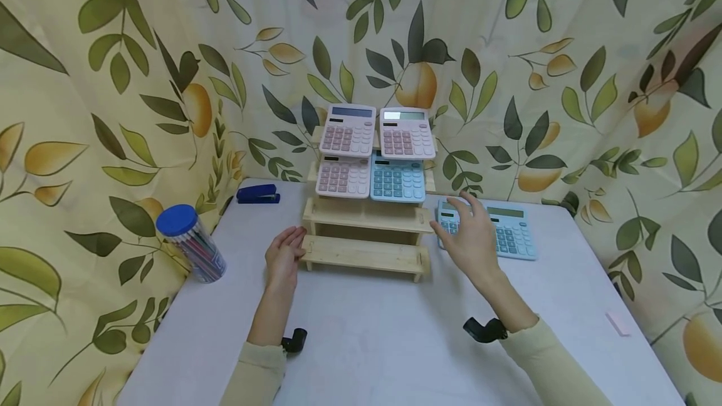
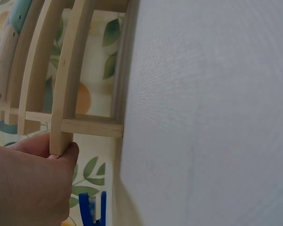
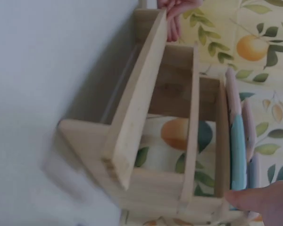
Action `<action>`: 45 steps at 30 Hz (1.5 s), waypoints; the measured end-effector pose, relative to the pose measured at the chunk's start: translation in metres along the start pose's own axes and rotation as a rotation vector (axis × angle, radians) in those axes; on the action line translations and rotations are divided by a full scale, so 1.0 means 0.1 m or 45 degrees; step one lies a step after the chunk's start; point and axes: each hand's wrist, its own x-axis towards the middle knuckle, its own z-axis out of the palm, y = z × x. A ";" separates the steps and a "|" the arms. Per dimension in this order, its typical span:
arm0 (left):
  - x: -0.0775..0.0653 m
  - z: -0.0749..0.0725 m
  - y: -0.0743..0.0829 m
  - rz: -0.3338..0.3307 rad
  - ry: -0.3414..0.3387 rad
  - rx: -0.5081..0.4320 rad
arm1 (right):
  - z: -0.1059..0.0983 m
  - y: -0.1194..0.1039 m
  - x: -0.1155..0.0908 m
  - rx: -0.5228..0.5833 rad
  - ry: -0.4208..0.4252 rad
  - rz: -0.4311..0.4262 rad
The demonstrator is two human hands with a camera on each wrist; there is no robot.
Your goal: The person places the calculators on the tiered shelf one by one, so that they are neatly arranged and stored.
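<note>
A light wooden stepped stand (image 1: 363, 250) stands on the table, its two lower steps bare. On the upper steps lean three pink-and-white calculators (image 1: 343, 179) and a blue calculator (image 1: 397, 182). At the stand's left end, my left hand (image 1: 284, 259) pinches the lowest step board (image 2: 63, 89) between thumb and fingers. My right hand (image 1: 469, 240) is off the stand's right side, fingers spread and nothing held. It partly covers blue calculators (image 1: 516, 234) lying on the table. One fingertip (image 3: 245, 199) appears near the stand's edge in the right wrist view; contact cannot be told.
A clear jar of pens with a blue lid (image 1: 194, 246) stands at the table's left edge. Behind it lies a dark blue stapler (image 1: 257, 194). A small pink slip (image 1: 617, 323) is near the right edge. Patterned curtains (image 1: 271, 80) hang around the table.
</note>
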 end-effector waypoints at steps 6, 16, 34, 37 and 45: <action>0.01 0.00 -0.01 -0.006 -0.002 0.000 | -0.01 0.25 -0.07 -0.042 -0.068 0.072; 0.01 -0.01 0.00 -0.005 -0.011 0.008 | -0.03 0.63 -0.12 -0.109 -0.124 0.164; 0.02 -0.01 -0.01 -0.008 -0.012 0.005 | 0.12 1.30 -0.11 -0.179 -0.298 0.378; 0.01 0.00 -0.01 -0.011 -0.002 0.009 | 0.15 1.39 -0.10 -0.205 -0.331 0.416; 0.01 0.00 0.00 -0.008 0.004 0.010 | 0.19 1.63 -0.10 -0.236 -0.434 0.457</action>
